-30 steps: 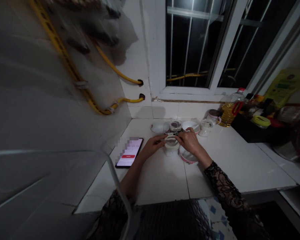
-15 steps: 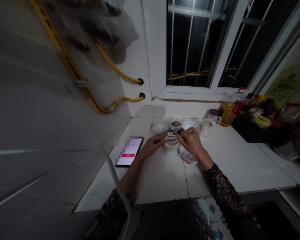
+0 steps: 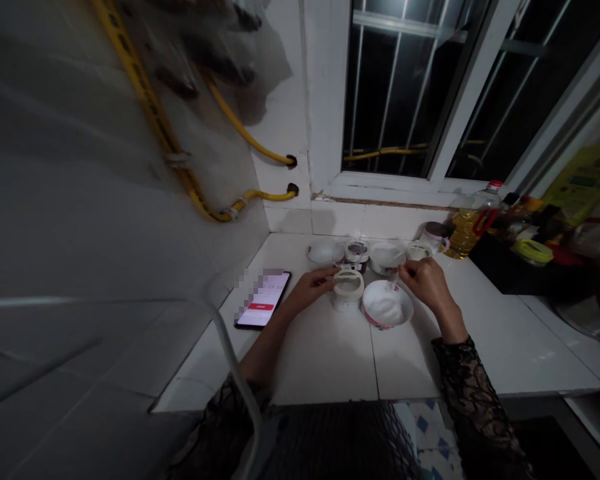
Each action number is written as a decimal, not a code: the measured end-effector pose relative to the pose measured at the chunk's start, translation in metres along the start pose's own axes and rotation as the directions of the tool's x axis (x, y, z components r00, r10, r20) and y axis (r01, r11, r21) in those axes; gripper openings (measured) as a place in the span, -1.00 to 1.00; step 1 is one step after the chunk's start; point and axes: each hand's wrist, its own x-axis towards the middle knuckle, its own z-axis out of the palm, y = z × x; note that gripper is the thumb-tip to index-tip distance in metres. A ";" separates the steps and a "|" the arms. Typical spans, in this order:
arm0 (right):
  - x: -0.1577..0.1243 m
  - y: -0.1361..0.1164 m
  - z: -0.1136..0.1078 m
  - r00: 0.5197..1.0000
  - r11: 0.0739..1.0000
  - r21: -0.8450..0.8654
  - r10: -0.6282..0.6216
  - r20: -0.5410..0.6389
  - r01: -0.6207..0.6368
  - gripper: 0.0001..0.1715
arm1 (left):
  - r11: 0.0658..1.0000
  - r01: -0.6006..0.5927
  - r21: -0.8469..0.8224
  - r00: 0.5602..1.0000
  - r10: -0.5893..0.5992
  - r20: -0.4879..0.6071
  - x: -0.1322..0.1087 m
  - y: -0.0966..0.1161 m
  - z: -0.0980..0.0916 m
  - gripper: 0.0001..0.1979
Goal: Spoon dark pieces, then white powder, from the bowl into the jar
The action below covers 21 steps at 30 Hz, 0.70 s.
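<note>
My left hand (image 3: 314,290) has its fingers closed at the left edge of a small white jar (image 3: 347,301), by its raised clear lid. Beside this jar, on its right, stands a white bowl (image 3: 386,319) with a pink patterned outside and white powder (image 3: 384,304) in it. Over the bowl's far right rim, my right hand (image 3: 427,283) pinches what looks like a small pale spoon (image 3: 394,283), tipped down toward the powder. Its lower end is hard to make out in the dim light.
Behind are a shallow dish (image 3: 325,252), a dark-filled jar (image 3: 357,252), another bowl (image 3: 386,257) and a lidded jar (image 3: 420,251). A lit phone (image 3: 264,300) lies left. An oil bottle (image 3: 464,230) and a black box (image 3: 500,267) of condiments stand right.
My right hand has moved right, from over the white jar to the powder bowl, which now shows more fully. My left hand stays at the jar. The view has shifted slightly.
</note>
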 end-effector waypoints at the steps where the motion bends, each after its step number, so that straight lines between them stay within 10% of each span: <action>1: -0.001 -0.001 0.004 1.000 0.999 -0.030 -0.019 0.015 0.019 -0.58 | 1.000 -0.004 0.003 1.000 0.004 -0.001 0.000 0.000 0.000 -0.51; 21: -0.009 -0.001 0.032 0.966 0.951 0.197 0.211 0.147 -0.238 -0.56 | 1.000 -0.007 0.027 1.000 0.007 -0.003 -0.002 0.001 0.000 -0.48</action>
